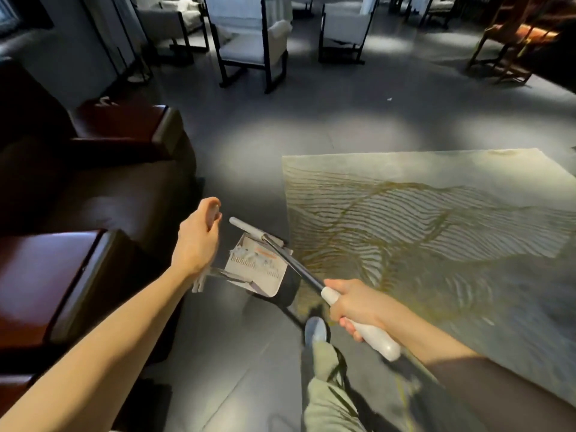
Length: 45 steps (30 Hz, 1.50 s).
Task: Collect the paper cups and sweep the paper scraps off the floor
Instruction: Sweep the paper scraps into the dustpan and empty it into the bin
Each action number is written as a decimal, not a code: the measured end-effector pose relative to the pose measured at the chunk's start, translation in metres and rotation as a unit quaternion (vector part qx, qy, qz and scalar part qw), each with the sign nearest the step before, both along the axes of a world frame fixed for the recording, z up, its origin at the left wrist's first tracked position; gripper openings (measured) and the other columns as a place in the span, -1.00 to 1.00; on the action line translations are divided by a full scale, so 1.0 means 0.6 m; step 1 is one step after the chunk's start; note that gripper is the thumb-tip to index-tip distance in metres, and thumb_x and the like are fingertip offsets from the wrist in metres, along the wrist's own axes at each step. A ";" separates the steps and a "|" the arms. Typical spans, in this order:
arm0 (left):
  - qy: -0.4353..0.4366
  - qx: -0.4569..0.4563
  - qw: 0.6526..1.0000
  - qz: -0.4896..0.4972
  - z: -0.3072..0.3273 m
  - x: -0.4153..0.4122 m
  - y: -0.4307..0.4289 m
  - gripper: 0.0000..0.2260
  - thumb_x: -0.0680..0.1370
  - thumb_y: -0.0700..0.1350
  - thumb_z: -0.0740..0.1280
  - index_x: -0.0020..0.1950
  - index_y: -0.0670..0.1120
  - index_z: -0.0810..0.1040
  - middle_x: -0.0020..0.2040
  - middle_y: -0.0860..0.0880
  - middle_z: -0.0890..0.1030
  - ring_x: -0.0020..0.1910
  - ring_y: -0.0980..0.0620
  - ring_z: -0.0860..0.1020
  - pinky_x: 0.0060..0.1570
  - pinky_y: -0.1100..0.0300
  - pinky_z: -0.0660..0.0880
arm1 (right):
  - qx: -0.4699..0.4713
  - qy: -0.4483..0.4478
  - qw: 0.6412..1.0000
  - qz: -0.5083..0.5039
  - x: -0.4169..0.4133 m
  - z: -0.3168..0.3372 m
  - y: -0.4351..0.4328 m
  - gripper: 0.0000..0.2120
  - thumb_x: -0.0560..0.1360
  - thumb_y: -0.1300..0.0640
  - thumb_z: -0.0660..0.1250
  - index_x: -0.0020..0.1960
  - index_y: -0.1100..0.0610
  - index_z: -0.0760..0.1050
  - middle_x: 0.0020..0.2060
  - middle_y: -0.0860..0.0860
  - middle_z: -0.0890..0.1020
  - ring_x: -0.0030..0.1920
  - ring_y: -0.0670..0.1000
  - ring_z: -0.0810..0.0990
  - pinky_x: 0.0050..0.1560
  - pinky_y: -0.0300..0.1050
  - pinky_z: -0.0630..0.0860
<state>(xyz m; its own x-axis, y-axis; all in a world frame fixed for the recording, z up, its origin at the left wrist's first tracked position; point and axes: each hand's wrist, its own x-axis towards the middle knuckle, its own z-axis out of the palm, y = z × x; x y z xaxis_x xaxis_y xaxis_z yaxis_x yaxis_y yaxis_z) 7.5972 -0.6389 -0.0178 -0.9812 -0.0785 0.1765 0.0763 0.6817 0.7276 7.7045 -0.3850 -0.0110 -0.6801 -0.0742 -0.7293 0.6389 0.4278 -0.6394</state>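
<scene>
The grey floor (311,126) fills most of the view. On it lies one patterned rug (436,213) at the right, and one dark leather armchair (109,198) stands at the left. Far behind I count at least three pale cushioned chairs (249,48) and one wooden chair (511,35).

Between armchair and rug, just beside the rug's corner, is one long-handled dustpan (265,275). The round cap (316,330) of its handle stands close to the person's leg (324,400). One broom (299,269) crosses above the pan. The right hand (355,307) has its fingers wrapped firmly around the broom's white grip. The left hand (198,238) is in the air above the pan's left side, with fingers loosely curled, and I see nothing held in it.

The paper scraps (246,254) are a small heap inside the dustpan, too mixed to count. One more single scrap (389,99) lies far away on the bare floor. I find no paper cup in this view.

I think these are the risks:
- The broom shaft or the leg may knock the dustpan handle, so the heap spills out again.
- The far scrap is small and could be forgotten.
- Sweeping near the rug's edge may push scraps under it.
</scene>
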 end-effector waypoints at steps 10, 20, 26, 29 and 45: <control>-0.008 0.014 0.999 0.043 -0.006 -0.446 0.077 -0.75 0.62 -0.14 0.18 0.30 0.00 0.38 0.25 -0.09 0.53 0.18 -0.04 0.50 0.15 0.09 0.41 | -0.003 0.046 0.998 0.044 -0.488 0.028 0.081 -0.36 0.47 0.34 0.17 0.49 -0.06 0.19 -0.47 0.02 0.42 -0.65 -0.14 0.36 -0.60 -0.32 0.31; 0.012 0.027 0.997 0.069 -0.032 -0.879 0.103 -0.78 0.63 -0.11 0.19 0.27 -0.03 0.41 0.17 -0.13 0.56 0.04 -0.06 0.51 0.02 0.12 0.39 | 0.027 0.031 0.997 0.062 -0.961 -0.008 0.084 -0.45 0.47 0.34 0.17 0.43 0.04 0.31 -0.46 0.04 0.41 -0.60 -0.11 0.35 -0.58 -0.32 0.30; 0.011 0.033 0.999 0.035 -0.017 -1.161 0.099 -0.80 0.63 -0.12 0.17 0.25 -0.04 0.39 0.04 -0.06 0.53 -0.17 0.00 0.53 -0.11 0.06 0.52 | 0.001 0.010 0.999 0.030 -1.259 -0.025 0.070 -0.44 0.45 0.35 0.18 0.42 0.05 0.33 -0.47 0.06 0.39 -0.60 -0.10 0.34 -0.57 -0.34 0.28; 0.008 0.035 0.999 0.018 0.006 -1.297 0.110 -0.81 0.63 -0.13 0.17 0.23 -0.03 0.38 0.03 -0.02 0.51 -0.19 0.04 0.52 -0.08 0.05 0.55 | -0.019 0.021 1.000 0.011 -1.386 -0.018 0.078 -0.46 0.43 0.32 0.23 0.37 0.00 0.37 -0.46 0.06 0.45 -0.58 -0.09 0.38 -0.55 -0.30 0.33; -0.014 -0.021 0.998 -0.049 -0.019 -2.060 0.356 -0.75 0.61 -0.13 0.20 0.29 -0.11 0.41 0.16 -0.16 0.56 -0.03 0.00 0.48 0.07 0.05 0.44 | -0.081 0.029 0.987 -0.137 -2.071 -0.018 0.306 -0.45 0.44 0.33 0.20 0.35 -0.08 0.35 -0.65 -0.05 0.43 -0.63 -0.09 0.36 -0.57 -0.27 0.30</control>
<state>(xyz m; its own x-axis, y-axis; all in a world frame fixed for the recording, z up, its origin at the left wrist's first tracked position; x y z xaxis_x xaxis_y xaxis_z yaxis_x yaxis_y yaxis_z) 6.3615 -0.4252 -0.0290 -0.9883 0.0244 0.1505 0.1240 0.7027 0.7006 6.4620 -0.2016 -0.0220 -0.7306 0.0059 -0.6828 0.6773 0.1335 -0.7235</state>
